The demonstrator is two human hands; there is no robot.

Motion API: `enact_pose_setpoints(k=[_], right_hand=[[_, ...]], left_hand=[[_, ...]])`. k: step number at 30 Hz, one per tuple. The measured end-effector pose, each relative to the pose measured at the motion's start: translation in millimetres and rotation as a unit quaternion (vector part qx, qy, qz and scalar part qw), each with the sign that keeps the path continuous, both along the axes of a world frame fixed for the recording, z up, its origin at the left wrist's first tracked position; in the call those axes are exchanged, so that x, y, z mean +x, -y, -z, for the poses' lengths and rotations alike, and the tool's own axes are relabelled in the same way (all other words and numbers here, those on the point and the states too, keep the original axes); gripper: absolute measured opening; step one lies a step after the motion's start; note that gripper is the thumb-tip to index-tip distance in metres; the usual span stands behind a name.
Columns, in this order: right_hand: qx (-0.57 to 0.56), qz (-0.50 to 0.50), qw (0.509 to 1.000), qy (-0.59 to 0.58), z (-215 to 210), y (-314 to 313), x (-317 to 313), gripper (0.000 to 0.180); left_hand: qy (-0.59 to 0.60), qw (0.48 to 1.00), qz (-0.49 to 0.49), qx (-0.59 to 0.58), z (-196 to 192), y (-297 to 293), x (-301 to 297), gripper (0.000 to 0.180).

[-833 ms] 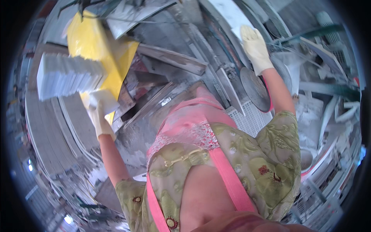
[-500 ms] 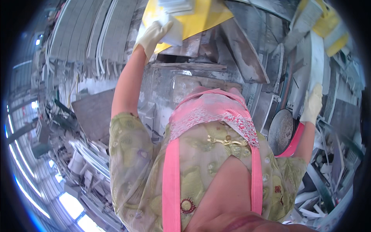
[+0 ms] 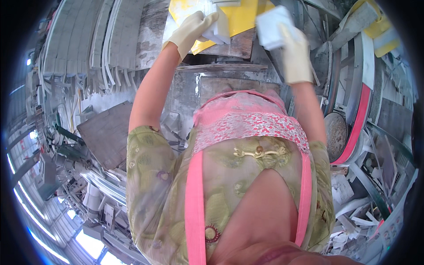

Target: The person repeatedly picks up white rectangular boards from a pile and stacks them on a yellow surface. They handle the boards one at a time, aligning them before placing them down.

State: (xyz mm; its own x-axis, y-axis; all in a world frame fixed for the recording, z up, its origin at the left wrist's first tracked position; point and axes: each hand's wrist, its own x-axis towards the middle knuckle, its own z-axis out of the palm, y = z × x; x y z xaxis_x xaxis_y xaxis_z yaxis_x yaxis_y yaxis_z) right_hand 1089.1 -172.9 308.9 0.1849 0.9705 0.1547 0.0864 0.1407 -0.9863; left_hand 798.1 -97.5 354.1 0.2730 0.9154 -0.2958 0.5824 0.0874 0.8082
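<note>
Stacked grey slabs (image 3: 75, 48) and scrap fill the workshop around a yellow board (image 3: 238, 15). Gloved left hand (image 3: 192, 31) has its grip closed on a white block (image 3: 218, 28) lying on that board. Gloved right hand (image 3: 296, 55) grips another white block (image 3: 271, 26).

Two gloved hands are raised at the far side: the left hand (image 3: 191, 30) and the right hand (image 3: 295, 55). Each has one white block in its grip, two in all: the left block (image 3: 218, 27), the right block (image 3: 273, 27). One yellow sheet (image 3: 240, 15) lies behind them.
</note>
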Motion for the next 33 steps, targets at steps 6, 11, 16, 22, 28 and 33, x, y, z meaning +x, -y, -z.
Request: enact_pose_setpoints(k=[6,11,16,22,28,33], right_hand=[[-0.146,-0.03,0.975,0.165,18,-48,-125,0.065],[-0.04,-0.211,0.967,0.135,33,-44,-109,0.092],[0.14,-0.165,0.919,0.329,30,-18,23,0.05],[-0.124,0.33,0.861,0.367,52,21,301,0.049],[-0.214,0.324,0.725,0.568,60,-18,404,0.057],[-0.25,0.246,0.728,0.589,63,-64,410,0.065]], left_hand=[[-0.101,0.993,0.007,0.053,-7,0,-2,0.071],[0.2,0.976,-0.087,-0.017,14,0,40,0.044],[-0.024,0.982,-0.174,0.063,13,11,53,0.076],[0.023,0.977,-0.204,0.052,21,13,50,0.076],[-0.103,0.961,-0.24,0.091,39,-5,35,0.09],[-0.046,0.963,-0.252,0.087,35,1,38,0.092]])
